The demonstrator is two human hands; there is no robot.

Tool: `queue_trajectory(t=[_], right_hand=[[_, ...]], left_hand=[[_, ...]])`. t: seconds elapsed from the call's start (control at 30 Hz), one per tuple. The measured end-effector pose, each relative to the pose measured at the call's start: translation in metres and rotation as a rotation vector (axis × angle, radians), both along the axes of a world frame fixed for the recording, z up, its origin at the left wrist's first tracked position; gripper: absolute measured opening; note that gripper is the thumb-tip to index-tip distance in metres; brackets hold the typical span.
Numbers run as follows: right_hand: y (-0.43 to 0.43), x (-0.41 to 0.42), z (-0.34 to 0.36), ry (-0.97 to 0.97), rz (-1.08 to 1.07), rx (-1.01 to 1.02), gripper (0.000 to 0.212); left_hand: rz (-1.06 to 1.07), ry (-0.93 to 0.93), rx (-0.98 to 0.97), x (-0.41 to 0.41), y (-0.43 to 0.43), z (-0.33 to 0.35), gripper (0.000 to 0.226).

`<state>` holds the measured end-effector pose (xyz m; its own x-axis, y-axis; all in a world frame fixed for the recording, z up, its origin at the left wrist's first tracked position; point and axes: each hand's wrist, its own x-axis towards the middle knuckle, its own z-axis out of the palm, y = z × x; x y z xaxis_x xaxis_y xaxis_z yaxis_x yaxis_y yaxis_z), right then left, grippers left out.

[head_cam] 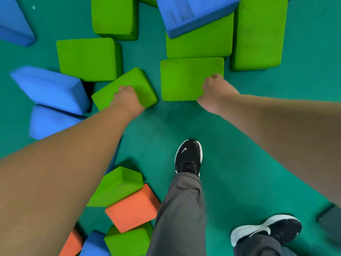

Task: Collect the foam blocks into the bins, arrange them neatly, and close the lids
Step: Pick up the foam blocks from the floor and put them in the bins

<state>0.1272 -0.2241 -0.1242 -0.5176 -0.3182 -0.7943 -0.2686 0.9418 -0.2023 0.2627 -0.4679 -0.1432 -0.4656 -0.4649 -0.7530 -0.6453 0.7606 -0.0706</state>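
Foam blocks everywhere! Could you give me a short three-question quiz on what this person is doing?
1. True or false: the left hand grips an orange block.
2. The right hand grips a block that is: A blue, B green, C orange.
3. Is any bin in view?
Key: 1 false, it grips the tilted green block; 2 B, the flat green block; 3 no.
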Motion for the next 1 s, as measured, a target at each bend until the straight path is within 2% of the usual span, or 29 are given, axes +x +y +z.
queue_trajectory(t=[0.1,0.17,0.3,0.4,0.5,0.6,0.7,0.83,0.93,1.0], right_hand=[[-0.020,-0.018,-0.021,0.165,0.025,-0.068,0.059],[-0.027,-0.029,-0.032,0.253,0.123,-0.085,0.071],[-0.020,-0.037,-0.052,0.209,0.365,0.066,0.113],[-0.007,-0.030,-0.064,0.261,0.425,0.067,0.116],[0.000,-0.023,-0.062,0.356,0.360,0.000,0.111],[0.003,-0.015,-0.056,0.337,0.251,0.067,0.126],[0.010,-0.002,-0.053,0.335,0.229,0.127,0.114],[0.018,0.016,-0.048,0.276,0.102,0.044,0.097],[0.021,0.027,-0.042,0.160,-0.053,-0.068,0.069],[0.026,0.032,-0.038,0.120,-0.135,-0.071,0.057]], left_hand=[[-0.061,0.143,-0.033,-0.001,-0.003,-0.019,0.087],[-0.131,0.167,-0.062,-0.006,-0.004,-0.026,0.102],[-0.140,0.001,-0.104,-0.017,-0.008,-0.040,0.124],[-0.114,-0.060,-0.099,-0.025,-0.015,-0.042,0.133],[-0.137,-0.014,-0.156,-0.031,-0.018,-0.039,0.127],[-0.197,0.040,-0.190,-0.034,-0.012,-0.034,0.108],[-0.256,-0.042,-0.178,-0.034,-0.006,-0.025,0.111],[-0.331,-0.145,-0.163,-0.029,0.001,-0.013,0.114],[-0.407,-0.086,-0.239,-0.018,0.017,-0.004,0.113],[-0.493,-0.025,-0.285,-0.009,0.033,-0.001,0.109]])
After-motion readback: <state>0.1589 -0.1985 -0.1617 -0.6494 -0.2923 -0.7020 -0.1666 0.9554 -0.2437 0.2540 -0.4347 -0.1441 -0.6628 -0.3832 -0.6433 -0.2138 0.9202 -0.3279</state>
